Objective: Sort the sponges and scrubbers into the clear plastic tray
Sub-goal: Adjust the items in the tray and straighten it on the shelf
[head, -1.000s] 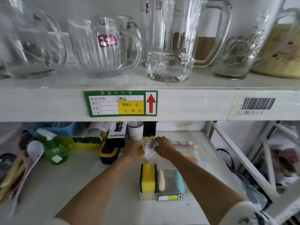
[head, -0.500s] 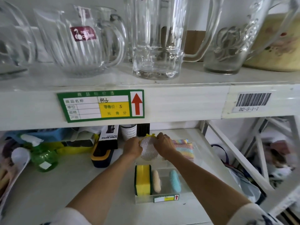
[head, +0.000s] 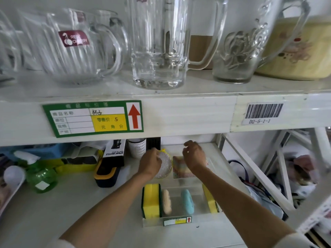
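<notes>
The clear plastic tray [head: 179,223] sits on the lower shelf, holding a yellow-green sponge [head: 151,200] on edge, a beige scrubber [head: 167,201], a teal scrubber [head: 187,201] and another yellow sponge [head: 210,200] at its right end. My left hand [head: 150,163] grips a round silver mesh scrubber [head: 165,165] with a yellow back, held upright just behind the tray. My right hand [head: 194,155] hovers with fingers apart over a striped multicoloured sponge cloth [head: 180,170] and holds nothing.
A black-and-yellow spray bottle box [head: 111,163], a green spray bottle [head: 42,178], a white cup [head: 137,147] and a blue basket [head: 41,149] crowd the shelf's left. Glass mugs and pitchers [head: 157,43] stand on the shelf above. A white rack frame [head: 254,167] borders the right.
My right hand let go of the mesh scrubber and moved right, above the striped cloth. The left hand alone now holds the scrubber. The camera moved closer.
</notes>
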The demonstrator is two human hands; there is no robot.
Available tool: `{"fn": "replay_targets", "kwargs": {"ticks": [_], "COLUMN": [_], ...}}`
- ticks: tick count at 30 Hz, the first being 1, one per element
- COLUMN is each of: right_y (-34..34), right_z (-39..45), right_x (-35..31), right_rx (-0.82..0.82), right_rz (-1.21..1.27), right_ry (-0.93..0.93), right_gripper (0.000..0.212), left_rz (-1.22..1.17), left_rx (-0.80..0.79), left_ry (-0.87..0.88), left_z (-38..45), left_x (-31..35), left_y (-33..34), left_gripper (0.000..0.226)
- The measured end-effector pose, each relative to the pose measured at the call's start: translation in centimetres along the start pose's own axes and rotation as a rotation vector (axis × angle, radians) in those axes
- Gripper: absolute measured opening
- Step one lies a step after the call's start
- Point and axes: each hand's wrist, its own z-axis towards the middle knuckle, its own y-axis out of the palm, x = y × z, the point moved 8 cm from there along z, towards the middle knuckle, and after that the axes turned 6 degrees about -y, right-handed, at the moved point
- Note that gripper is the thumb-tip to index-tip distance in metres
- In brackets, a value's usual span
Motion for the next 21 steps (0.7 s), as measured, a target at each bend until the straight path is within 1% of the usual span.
{"fn": "replay_targets", "kwargs": {"ticks": [2,3,5,7,10,15,21], "right_y": [-2.0,-2.6,-3.1,-3.0,-2.7,-2.3,-1.9], "right_z": [-0.2,-0.4,-0.9,-1.6,-2.2,-2.6,-2.9], "right_x": [2.3,3.3,4.9,6.2,7.1,6.3,6.5], "right_rx": [0.036,0.023,-0.038,-0.095,-0.148,-0.207,-0.208], "right_rz": [-0.103,-0.162,-0.279,-0.359,-0.418,-0.518,-0.446], "right_ry": [0.080,0.108,0.125,0.131,0.113,0.081,0.089], "right_gripper": [0.026,0.026,0.025,0.020,0.017,0.018,0.021], "left_rz": [-0.003,0.029,0.114,0.179,0.232,0.246,0.263], "left_rx": [-0.090,-0.135,-0.231,-0.285,-0.281,-0.264,-0.252], "left_ry": [0.066,0.083,0.068,0.029,-0.001,-0.005,-0.047], "left_z": [-1.0,-1.5,-2.7,-3.5,-3.7,-3.6,-3.6], "left_x": [1.8,2.5,3.5,4.0,4.5,4.6,4.4], "left_y": [2.1,3.2,5.1,6.4,7.2,7.2,7.2], "left_gripper": [0.019,0.019,0.015,0.017,0.020,0.022,0.021]}}
